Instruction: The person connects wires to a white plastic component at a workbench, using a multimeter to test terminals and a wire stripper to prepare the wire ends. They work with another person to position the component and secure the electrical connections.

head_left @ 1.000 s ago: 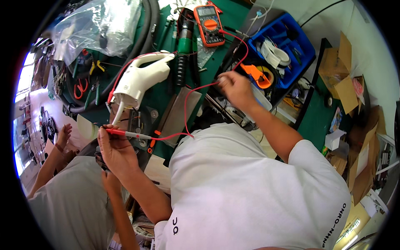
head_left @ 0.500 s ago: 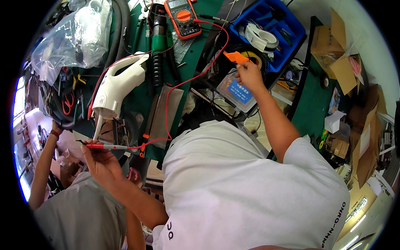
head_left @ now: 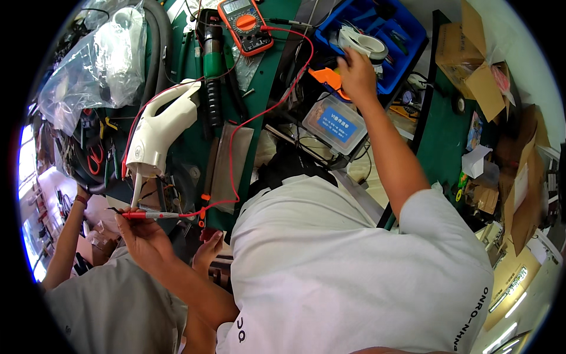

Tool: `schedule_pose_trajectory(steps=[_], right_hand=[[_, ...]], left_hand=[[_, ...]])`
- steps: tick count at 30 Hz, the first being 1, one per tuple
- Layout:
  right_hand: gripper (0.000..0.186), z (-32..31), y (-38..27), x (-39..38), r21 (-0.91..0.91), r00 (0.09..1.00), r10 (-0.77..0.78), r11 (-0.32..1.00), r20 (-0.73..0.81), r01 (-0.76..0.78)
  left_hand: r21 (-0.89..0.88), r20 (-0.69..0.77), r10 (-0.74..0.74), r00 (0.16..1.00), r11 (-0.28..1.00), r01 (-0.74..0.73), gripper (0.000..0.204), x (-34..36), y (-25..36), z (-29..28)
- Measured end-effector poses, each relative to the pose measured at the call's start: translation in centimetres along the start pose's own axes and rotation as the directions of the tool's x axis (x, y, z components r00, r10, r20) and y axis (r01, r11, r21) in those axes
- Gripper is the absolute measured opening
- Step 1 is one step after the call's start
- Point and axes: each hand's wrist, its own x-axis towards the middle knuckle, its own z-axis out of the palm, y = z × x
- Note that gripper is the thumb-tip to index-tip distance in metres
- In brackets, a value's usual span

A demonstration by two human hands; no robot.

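Observation:
My left hand (head_left: 147, 236), at the lower left, pinches a red test probe (head_left: 144, 215) whose red lead runs up to an orange multimeter (head_left: 246, 25). Just above that hand stands a white gun-shaped housing with a loop handle (head_left: 168, 127), and a white tube (head_left: 137, 187) comes out of its lower end. My right hand (head_left: 358, 75) reaches over the near edge of a blue divided bin (head_left: 408, 59), close to a white tape roll (head_left: 370, 44). Its thumb and forefinger look apart, the other fingertips hidden. Beside it lies an orange plastic piece (head_left: 326, 76), partly covered by the hand.
A clear lidded box with a blue label (head_left: 335, 124) lies below the bin. Clear plastic bags (head_left: 97, 65), a green-and-black tool (head_left: 212, 65) and thick black hose (head_left: 158, 47) crowd the bench. A co-worker in grey (head_left: 118, 307) sits at left, one hand (head_left: 209, 246) near my left forearm.
My right hand has moved up from beside the orange piece to the bin's edge. My left hand still holds the probe. The co-worker's nearer hand has risen into view. The whole view has shifted slightly.

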Motion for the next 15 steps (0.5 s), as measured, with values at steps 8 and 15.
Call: schedule_pose_trajectory(steps=[8,15], right_hand=[[0.028,8.2,-0.5,12.4,-0.156,0.933,-0.176,0.96,0.314,0.234],[0.023,0.6,-3.4,9.6,0.209,0.984,-0.161,0.967,0.073,0.143]], left_hand=[[-0.076,-0.087,-0.014,0.996,0.997,0.007,0.019,-0.2,-0.5,1.8],[-0.048,-0.071,0.079,0.994,0.995,-0.082,0.01,-1.5,-0.9,5.6]])
